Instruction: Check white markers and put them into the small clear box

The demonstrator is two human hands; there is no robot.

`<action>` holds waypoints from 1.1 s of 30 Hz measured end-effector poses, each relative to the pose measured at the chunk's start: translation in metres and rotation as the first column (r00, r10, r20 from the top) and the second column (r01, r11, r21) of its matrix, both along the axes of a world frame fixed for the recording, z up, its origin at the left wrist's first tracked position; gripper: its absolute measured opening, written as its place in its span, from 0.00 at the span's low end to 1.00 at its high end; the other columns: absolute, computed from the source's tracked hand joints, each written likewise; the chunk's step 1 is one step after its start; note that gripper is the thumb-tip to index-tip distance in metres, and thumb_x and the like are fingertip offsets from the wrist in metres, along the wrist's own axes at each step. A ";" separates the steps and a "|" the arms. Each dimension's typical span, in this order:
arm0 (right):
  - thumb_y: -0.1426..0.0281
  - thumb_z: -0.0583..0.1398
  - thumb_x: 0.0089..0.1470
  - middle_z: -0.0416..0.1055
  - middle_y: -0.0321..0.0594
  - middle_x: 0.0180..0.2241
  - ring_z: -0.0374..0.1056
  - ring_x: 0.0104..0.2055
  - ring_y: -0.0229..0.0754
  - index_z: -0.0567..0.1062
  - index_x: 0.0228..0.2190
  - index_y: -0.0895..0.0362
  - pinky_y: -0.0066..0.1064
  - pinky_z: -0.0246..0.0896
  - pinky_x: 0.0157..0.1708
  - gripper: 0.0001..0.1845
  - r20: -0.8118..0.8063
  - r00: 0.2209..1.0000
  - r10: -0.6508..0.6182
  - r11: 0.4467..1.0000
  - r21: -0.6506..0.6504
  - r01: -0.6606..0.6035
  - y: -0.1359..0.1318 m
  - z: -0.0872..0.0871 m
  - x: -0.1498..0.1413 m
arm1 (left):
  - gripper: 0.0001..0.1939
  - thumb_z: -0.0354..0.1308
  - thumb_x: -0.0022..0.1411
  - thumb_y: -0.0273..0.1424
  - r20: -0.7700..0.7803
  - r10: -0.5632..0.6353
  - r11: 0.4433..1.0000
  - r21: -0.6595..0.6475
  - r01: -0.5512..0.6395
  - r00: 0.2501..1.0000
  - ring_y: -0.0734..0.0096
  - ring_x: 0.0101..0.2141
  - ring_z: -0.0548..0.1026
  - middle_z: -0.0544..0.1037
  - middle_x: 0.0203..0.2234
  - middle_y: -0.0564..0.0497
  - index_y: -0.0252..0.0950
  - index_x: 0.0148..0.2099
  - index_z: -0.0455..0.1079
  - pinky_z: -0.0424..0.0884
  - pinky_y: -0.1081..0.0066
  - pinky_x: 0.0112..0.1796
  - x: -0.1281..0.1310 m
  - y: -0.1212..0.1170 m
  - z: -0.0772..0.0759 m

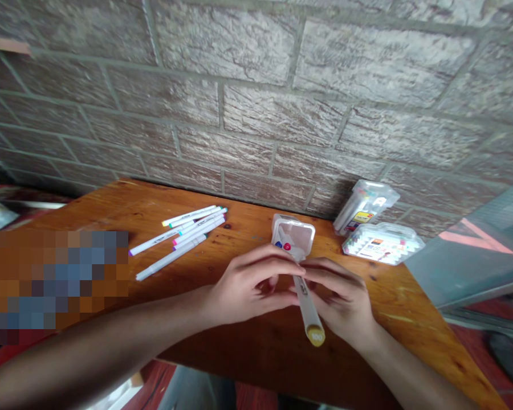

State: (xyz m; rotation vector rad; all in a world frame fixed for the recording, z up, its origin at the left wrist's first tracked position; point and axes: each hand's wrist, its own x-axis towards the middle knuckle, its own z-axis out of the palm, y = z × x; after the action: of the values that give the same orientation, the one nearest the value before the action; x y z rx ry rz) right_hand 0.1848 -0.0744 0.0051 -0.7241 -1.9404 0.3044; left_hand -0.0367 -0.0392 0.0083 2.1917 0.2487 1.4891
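Observation:
A white marker with a mustard-yellow end numbered 100 (310, 310) is pinched between both my hands above the table. My left hand (252, 282) grips it from the left, thumb and fingertips closed on the barrel. From the right, my right hand (342, 293) holds the same marker, its fingers bent and partly hidden behind it. Just beyond my fingers stands a clear plastic case (301, 230) with a few markers inside, blue and red ends showing. Its lower part is hidden by my hands.
Several white markers (171, 259) with coloured ends lie loosely on the left of the wooden table (248, 347). At the right back stand a tall clear marker case (363, 208) and a wider clear case (382, 245). A brick wall (256, 114) rises behind the table.

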 end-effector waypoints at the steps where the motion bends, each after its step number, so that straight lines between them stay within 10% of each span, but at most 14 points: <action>1: 0.81 0.70 0.57 0.83 0.44 0.43 0.81 0.40 0.43 0.85 0.48 0.51 0.27 0.78 0.35 0.19 0.002 1.000 -0.007 1.000 0.002 0.007 0.000 0.000 0.000 | 0.16 0.72 0.63 0.28 -0.002 0.008 1.000 0.008 -0.008 1.000 0.77 0.29 0.79 0.82 0.44 0.41 0.33 0.52 0.79 0.78 0.78 0.30 0.000 0.001 0.000; 7: 0.80 0.70 0.59 0.82 0.45 0.42 0.81 0.41 0.43 0.85 0.47 0.53 0.27 0.78 0.35 0.16 0.021 1.000 -0.015 1.000 0.002 0.015 -0.001 0.001 0.001 | 0.12 0.72 0.63 0.26 -0.010 -0.010 0.997 0.080 0.011 1.000 0.68 0.39 0.84 0.83 0.41 0.42 0.33 0.49 0.80 0.82 0.73 0.44 0.000 0.000 0.004; 33: 0.78 0.70 0.59 0.82 0.46 0.40 0.80 0.36 0.41 0.84 0.47 0.53 0.26 0.76 0.31 0.15 0.025 0.999 0.019 1.000 -0.017 -0.019 -0.001 0.001 -0.001 | 0.10 0.71 0.64 0.22 -0.050 -0.026 0.994 0.101 0.031 0.998 0.70 0.38 0.84 0.83 0.40 0.42 0.31 0.47 0.80 0.82 0.74 0.43 -0.002 0.000 0.005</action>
State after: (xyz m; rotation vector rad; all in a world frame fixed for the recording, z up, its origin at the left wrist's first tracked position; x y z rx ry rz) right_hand 0.1837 -0.0753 0.0057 -0.7236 -1.9719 0.3249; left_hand -0.0391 -0.0397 0.0130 2.3039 0.1607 1.4633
